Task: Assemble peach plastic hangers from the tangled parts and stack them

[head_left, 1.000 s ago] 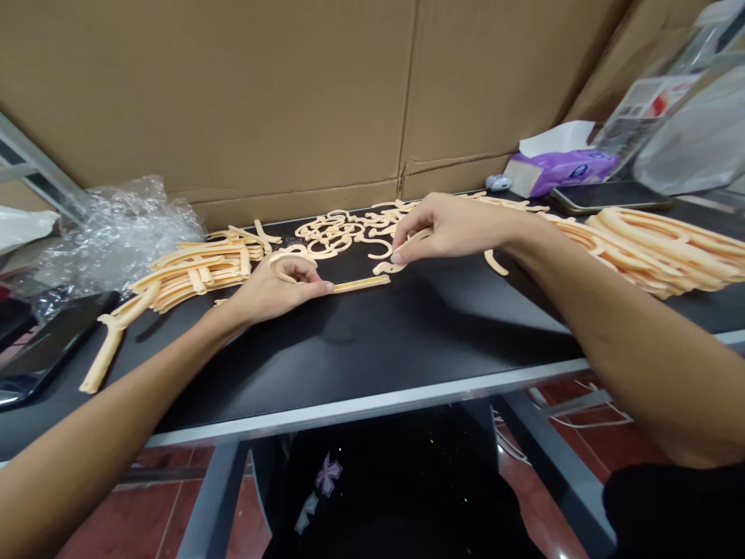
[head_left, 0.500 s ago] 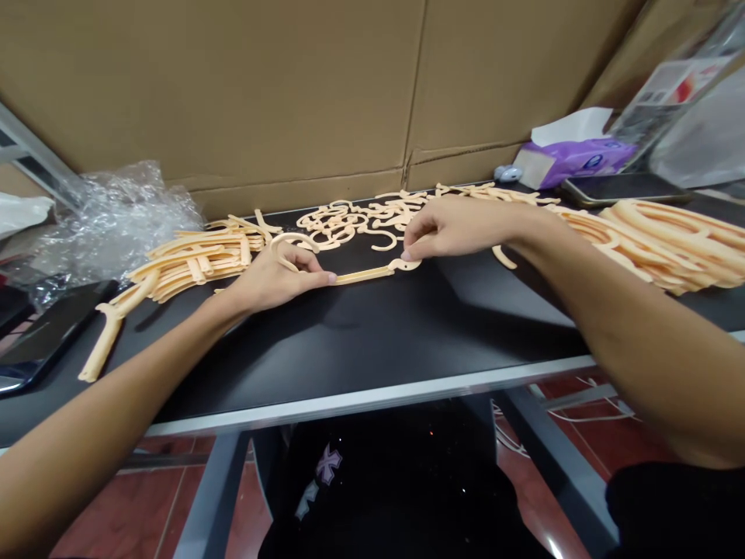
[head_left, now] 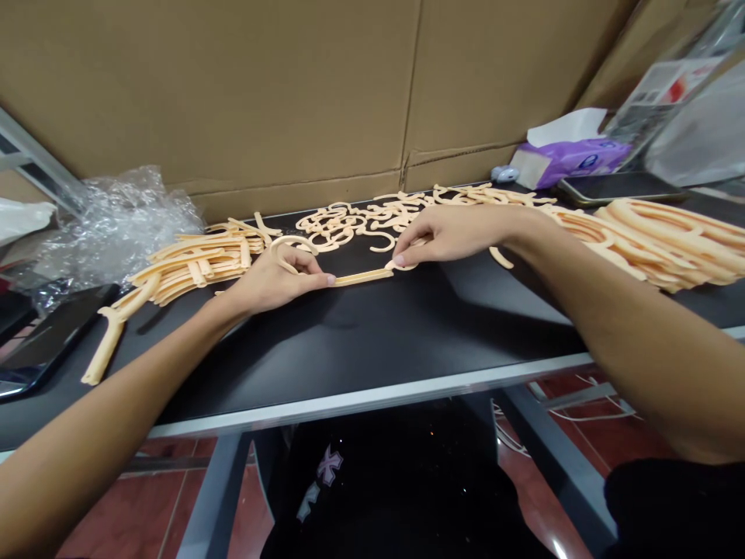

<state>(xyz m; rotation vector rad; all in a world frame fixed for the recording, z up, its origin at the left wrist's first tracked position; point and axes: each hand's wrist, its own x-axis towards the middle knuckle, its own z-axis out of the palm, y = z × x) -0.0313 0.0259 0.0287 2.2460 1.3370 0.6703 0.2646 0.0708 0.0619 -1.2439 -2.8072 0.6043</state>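
Note:
My left hand is shut on a peach plastic hook, and its fingertips pinch the left end of a straight peach plastic bar. The bar lies flat along the black table top. My right hand pinches a small curved peach plastic piece against the bar's right end. Its fingers hide most of that piece. Behind my hands lies a tangle of peach hooks, with a stack of straight bars on the left and large curved pieces on the right.
Cardboard stands behind the table, with bubble wrap at back left. A purple tissue pack and a phone sit at back right. A dark tablet lies at left. The table's silver front edge runs below my arms.
My right hand has moved left and brought the curved piece against the bar's right end. My left hand holds its place on the hook and bar, and the view has shifted slightly.

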